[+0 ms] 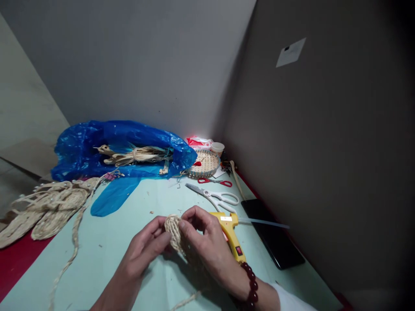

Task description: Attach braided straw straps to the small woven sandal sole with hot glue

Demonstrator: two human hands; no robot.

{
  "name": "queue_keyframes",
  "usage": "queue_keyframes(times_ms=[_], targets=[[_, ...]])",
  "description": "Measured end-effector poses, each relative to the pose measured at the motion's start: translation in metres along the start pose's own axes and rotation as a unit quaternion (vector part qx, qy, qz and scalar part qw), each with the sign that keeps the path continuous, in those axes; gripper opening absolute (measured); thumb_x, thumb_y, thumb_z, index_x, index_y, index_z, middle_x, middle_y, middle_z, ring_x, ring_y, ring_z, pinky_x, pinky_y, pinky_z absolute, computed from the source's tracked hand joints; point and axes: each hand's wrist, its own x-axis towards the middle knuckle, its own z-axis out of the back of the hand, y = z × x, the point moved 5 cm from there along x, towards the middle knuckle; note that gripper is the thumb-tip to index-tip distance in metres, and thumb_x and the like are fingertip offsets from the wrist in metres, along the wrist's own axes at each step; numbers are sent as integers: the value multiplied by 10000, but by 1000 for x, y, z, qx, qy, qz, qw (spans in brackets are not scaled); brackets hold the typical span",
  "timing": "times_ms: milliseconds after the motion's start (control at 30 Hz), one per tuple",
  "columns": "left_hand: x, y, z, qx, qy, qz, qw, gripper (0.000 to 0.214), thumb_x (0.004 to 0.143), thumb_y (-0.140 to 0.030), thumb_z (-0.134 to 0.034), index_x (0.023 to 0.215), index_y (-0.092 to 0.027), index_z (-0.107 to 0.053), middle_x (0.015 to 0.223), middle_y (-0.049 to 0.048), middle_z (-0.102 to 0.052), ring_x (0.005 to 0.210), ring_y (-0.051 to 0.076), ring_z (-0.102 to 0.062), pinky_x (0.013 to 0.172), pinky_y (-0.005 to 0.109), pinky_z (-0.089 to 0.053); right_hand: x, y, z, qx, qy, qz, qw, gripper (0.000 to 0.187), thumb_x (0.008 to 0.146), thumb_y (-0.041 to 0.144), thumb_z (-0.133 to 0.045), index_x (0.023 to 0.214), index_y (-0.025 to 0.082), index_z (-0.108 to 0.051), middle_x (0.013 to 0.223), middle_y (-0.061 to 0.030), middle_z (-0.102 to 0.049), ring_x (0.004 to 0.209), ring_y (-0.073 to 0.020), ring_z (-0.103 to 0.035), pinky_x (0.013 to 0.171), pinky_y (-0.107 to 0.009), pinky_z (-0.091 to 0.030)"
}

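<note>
A small piece of coiled, braided straw cord (175, 233) is held up between my two hands above the table. My left hand (142, 246) pinches its left edge between thumb and fingers. On its right side, my right hand (207, 242) grips the piece with thumb and index finger; a dark red bead bracelet (252, 285) circles that wrist. A loose length of straw cord (188, 299) lies on the table beneath. Just behind my right hand is a yellow glue gun (231, 233) with a glue stick (262, 222) poking out of it, partly hidden by the hand.
White-handled scissors (217, 198) and red-handled scissors (215, 182) lie beyond my hands. A black tablet-like slab (275, 242) sits at right. Behind are a blue plastic bag (84, 147) with straw bundles (139, 155) and a woven basket (207, 162). Woven straw sandals (61, 207) lie left, near a long braid (76, 229).
</note>
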Motion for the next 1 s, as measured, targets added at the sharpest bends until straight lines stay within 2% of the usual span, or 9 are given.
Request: queue_keyframes(times_ms=[67, 133, 233, 333, 400, 500, 667, 833, 1000], targets=[[1, -5, 8, -42, -39, -37, 998, 383, 772, -538, -751, 1023, -249, -735, 1041, 41, -729, 981, 253, -639, 823, 319, -545, 3, -3, 3, 7, -17, -7, 1000, 149, 851, 318, -630, 775, 195, -595, 696, 22, -576, 675, -153, -521, 628, -276, -411], [2, -10, 21, -45, -125, -58, 989, 376, 758, -536, -758, 1002, -252, -727, 1104, 40, -737, 1059, 259, -637, 843, 309, -551, 5, -6, 4, 17, -26, -11, 999, 159, 854, 335, -629, 788, 197, -586, 704, 24, -561, 678, -152, -513, 620, -274, -408], [5, -10, 32, -13, -220, -49, 974, 289, 752, -462, -801, 923, -245, -716, 934, -4, -745, 905, 176, -653, 766, 219, -528, 4, -8, 3, 29, -23, -13, 999, 181, 873, 371, -616, 821, 204, -572, 709, 32, -523, 663, -147, -484, 589, -268, -395], [9, -3, 24, 7, -171, -15, 985, 287, 787, -470, -778, 867, -197, -741, 784, 12, -729, 754, 172, -639, 707, 239, -525, 1, -5, 0, 32, -11, -10, 999, 189, 890, 383, -610, 847, 206, -562, 733, 31, -520, 658, -143, -478, 578, -264, -395], [9, 1, 11, 50, -76, -12, 996, 312, 845, -486, -716, 969, -201, -752, 888, 33, -757, 845, 209, -662, 794, 284, -529, -2, -2, -1, 33, 4, -4, 999, 187, 899, 378, -614, 854, 206, -557, 750, 29, -526, 665, -141, -488, 591, -264, -402], [6, 3, 4, 123, -17, -38, 992, 283, 854, -473, -714, 997, -231, -746, 960, 20, -765, 913, 216, -665, 833, 277, -504, -4, 3, -1, 34, 38, 10, 999, 188, 891, 376, -654, 899, 201, -583, 795, 18, -567, 729, -150, -523, 654, -269, -424], [0, 0, 3, 163, -3, -41, 986, 285, 885, -498, -658, 997, -245, -727, 915, 4, -727, 874, 204, -633, 791, 267, -485, -4, 4, 0, 31, 96, 10, 995, 209, 883, 394, -682, 899, 187, -656, 836, 0, -632, 780, -162, -542, 719, -285, -427], [-5, -6, -7, 188, -35, -45, 980, 265, 860, -484, -662, 828, -224, -700, 747, -2, -640, 740, 199, -572, 689, 274, -463, -7, 1, -1, -1, 75, 6, 997, 247, 868, 379, -681, 732, 203, -576, 700, 37, -526, 689, -149, -452, 672, -294, -367], [-6, -8, -7, 161, -45, -40, 985, 252, 844, -472, -674, 862, -222, -704, 743, 10, -615, 795, 231, -578, 683, 296, -463, -7, 8, 1, -14, 109, 25, 994, 256, 932, 443, -614, 825, 210, -617, 797, 11, -605, 788, -177, -550, 742, -303, -419]])
